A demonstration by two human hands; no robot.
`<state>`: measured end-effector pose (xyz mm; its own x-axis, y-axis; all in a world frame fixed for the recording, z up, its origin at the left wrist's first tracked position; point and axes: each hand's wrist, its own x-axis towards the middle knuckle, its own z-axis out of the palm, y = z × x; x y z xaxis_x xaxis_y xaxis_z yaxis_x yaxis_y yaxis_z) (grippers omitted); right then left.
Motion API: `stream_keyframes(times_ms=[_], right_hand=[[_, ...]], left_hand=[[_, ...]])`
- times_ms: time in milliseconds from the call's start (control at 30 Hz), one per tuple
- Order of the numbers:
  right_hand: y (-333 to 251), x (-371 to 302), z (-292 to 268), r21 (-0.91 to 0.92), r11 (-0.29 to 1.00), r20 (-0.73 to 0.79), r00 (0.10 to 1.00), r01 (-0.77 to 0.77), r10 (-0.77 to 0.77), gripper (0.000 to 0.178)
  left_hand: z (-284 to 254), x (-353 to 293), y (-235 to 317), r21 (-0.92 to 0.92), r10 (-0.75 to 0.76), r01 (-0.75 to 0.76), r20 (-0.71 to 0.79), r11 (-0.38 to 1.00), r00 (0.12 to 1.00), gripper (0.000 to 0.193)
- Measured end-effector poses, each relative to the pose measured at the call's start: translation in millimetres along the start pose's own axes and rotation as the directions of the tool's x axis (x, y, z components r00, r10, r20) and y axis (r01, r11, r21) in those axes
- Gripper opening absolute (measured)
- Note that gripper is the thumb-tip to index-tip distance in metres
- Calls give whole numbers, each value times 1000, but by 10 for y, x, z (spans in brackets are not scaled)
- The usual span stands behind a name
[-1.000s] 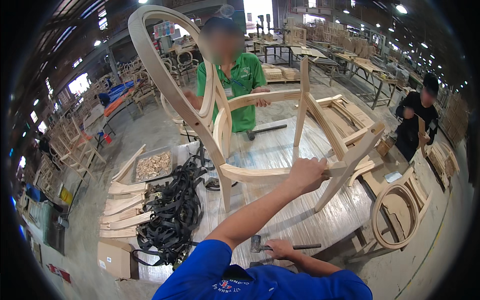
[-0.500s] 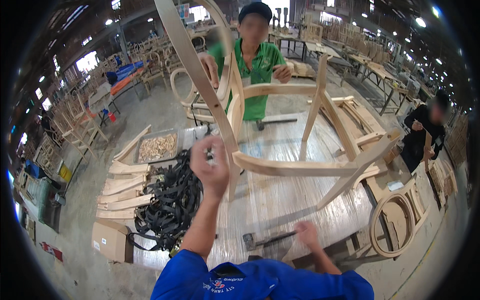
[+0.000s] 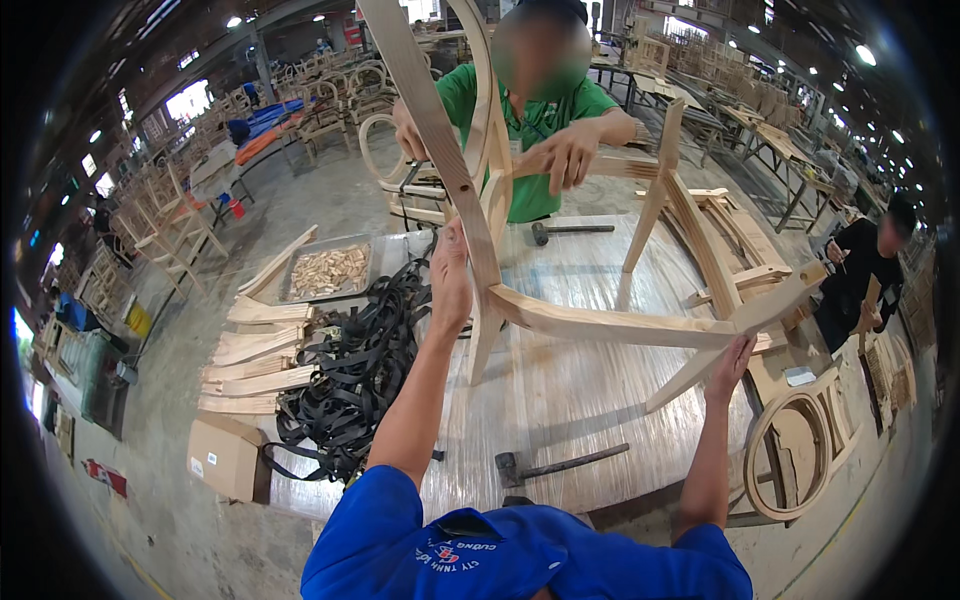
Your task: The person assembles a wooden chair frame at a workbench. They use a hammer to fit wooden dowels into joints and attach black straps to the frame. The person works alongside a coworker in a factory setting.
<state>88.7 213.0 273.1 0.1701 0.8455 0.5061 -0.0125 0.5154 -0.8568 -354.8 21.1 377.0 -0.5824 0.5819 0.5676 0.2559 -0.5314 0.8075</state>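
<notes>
A bare wooden chair frame [image 3: 610,318] stands tilted above the table, its back post rising at the left. My left hand [image 3: 450,275] is closed on that long back post. At the front right corner, where the rail meets a leg, my right hand [image 3: 731,370] grips the same frame from below. Under the frame, a mallet [image 3: 575,461] lies on the table near my body. Across from me, a person in a green shirt [image 3: 520,130] has one hand at the chair's back and the other hand [image 3: 568,152] over the far rail.
The table [image 3: 540,410] has a shiny covering. On its left lie black straps [image 3: 345,385], curved wooden pieces [image 3: 255,360], a tray of small wooden bits [image 3: 328,270] and a cardboard box [image 3: 225,458]. A second mallet [image 3: 570,231] lies at the far side; a round wooden frame [image 3: 787,455] is at right.
My right hand has left the near mallet and risen to the chair's front right corner. My left hand has settled on the back post. The other person's hand has come over the far rail.
</notes>
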Motion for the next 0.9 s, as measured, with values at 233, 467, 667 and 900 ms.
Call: stream_keyframes(times_ms=[233, 467, 667, 900], right_hand=[[149, -42, 178, 150, 987, 13, 998, -55, 53, 62], [477, 144, 20, 122, 991, -61, 997, 50, -43, 65], [405, 176, 85, 145, 988, -67, 996, -48, 58, 60], [280, 159, 67, 112, 983, -11, 989, -144, 146, 73]], left_hand=[[121, 54, -52, -48, -14, 10, -81, 999, 997, 67], [275, 61, -84, -132, -45, 24, -160, 991, 986, 62], [285, -150, -4, -27, -3, -1, -154, 1000, 988, 58], [37, -700, 118, 182, 74, -5, -372, 983, 925, 36]])
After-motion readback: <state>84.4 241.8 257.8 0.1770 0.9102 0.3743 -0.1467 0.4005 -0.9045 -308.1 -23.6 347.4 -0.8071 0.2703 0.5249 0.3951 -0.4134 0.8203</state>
